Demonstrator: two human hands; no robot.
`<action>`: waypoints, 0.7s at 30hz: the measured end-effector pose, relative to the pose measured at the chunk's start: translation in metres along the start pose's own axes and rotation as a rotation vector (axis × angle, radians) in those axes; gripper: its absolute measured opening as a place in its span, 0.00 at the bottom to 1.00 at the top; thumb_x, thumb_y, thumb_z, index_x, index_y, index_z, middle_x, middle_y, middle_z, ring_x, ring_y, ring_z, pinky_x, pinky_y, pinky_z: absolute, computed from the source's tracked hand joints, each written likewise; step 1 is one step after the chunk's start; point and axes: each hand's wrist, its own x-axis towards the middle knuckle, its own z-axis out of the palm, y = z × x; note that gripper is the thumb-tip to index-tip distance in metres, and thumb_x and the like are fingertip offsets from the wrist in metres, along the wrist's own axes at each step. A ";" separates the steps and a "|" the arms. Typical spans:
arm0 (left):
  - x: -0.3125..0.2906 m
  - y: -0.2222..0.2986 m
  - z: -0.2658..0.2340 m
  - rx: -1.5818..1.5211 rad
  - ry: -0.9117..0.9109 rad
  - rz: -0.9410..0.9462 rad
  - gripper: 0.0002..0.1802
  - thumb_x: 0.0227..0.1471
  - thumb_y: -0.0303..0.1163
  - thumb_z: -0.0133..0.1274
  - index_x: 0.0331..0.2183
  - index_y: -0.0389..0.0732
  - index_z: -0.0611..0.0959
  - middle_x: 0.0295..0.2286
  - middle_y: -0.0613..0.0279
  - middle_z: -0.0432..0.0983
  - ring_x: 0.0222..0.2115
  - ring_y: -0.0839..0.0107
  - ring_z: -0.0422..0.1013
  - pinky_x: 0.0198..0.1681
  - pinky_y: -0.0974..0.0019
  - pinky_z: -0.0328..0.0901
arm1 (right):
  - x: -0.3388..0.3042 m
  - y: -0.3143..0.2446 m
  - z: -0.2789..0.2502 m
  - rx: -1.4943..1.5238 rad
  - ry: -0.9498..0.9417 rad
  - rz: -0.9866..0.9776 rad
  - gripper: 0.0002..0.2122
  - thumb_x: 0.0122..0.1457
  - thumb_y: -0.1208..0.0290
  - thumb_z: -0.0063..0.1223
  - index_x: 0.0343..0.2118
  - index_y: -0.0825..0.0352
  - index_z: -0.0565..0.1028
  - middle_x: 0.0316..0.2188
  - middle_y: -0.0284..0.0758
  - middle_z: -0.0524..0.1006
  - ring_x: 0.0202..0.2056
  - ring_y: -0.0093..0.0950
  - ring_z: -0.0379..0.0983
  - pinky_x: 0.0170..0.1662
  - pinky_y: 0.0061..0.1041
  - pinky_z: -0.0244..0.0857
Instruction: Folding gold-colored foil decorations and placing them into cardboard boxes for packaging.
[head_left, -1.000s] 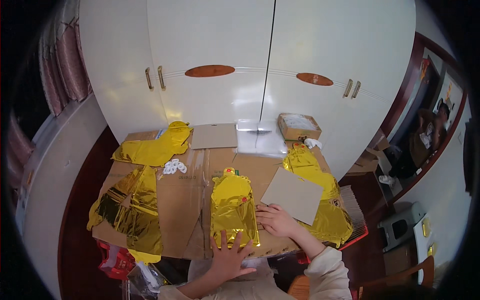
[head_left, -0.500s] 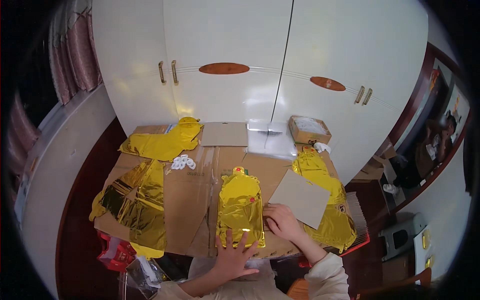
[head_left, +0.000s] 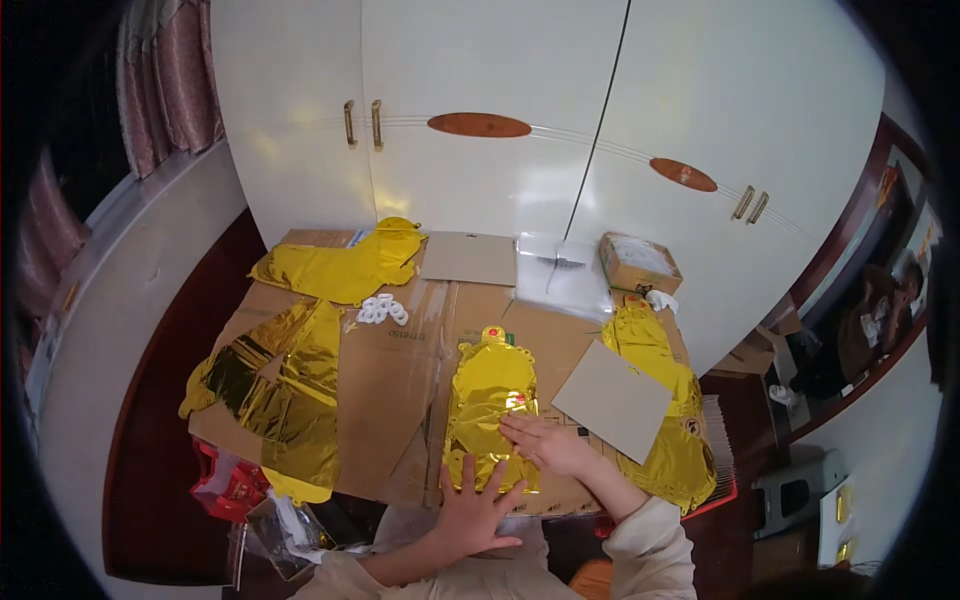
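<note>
soft, even light is falling on the desk point(head_left: 385, 430), while the white cabinet point(head_left: 490, 65) is giving back a pale glare at its lower middle. the golden foil sheet point(head_left: 488, 385) is shining with small, sharp reflections. the doorway point(head_left: 880, 262) at right is looking dim. the fisheye lens is bending straight edges, and black corners are enclosing the view.

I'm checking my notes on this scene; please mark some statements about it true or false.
The left hand and right hand both lie over the middle gold foil. True.
The white rings are right of that foil. False: the white rings are left of it.
The nearer grey card overlaps the far-right gold foil. True.
The small box is closed. False: the small box is open, with whitish contents.
A red bag is at the lower left. True.
</note>
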 end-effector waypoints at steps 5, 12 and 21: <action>0.000 0.000 -0.001 0.005 -0.032 -0.009 0.52 0.38 0.74 0.53 0.61 0.59 0.65 0.63 0.47 0.50 0.59 0.23 0.44 0.50 0.13 0.39 | 0.015 0.026 -0.008 -0.065 -0.039 0.035 0.23 0.64 0.64 0.47 0.60 0.67 0.64 0.62 0.41 0.63 0.63 0.40 0.58 0.65 0.39 0.53; 0.000 -0.001 0.002 0.016 -0.008 0.001 0.52 0.38 0.74 0.53 0.62 0.60 0.64 0.62 0.48 0.51 0.59 0.23 0.45 0.50 0.13 0.40 | 0.034 0.051 -0.030 -0.425 0.051 0.177 0.26 0.62 0.58 0.49 0.61 0.63 0.63 0.61 0.40 0.64 0.65 0.44 0.53 0.64 0.48 0.51; -0.001 0.001 -0.005 0.032 -0.022 -0.023 0.50 0.40 0.75 0.50 0.61 0.60 0.65 0.62 0.48 0.51 0.59 0.24 0.45 0.52 0.15 0.40 | -0.048 0.028 -0.049 -0.432 -0.069 0.708 0.34 0.56 0.56 0.52 0.64 0.65 0.57 0.59 0.49 0.65 0.58 0.53 0.61 0.54 0.48 0.64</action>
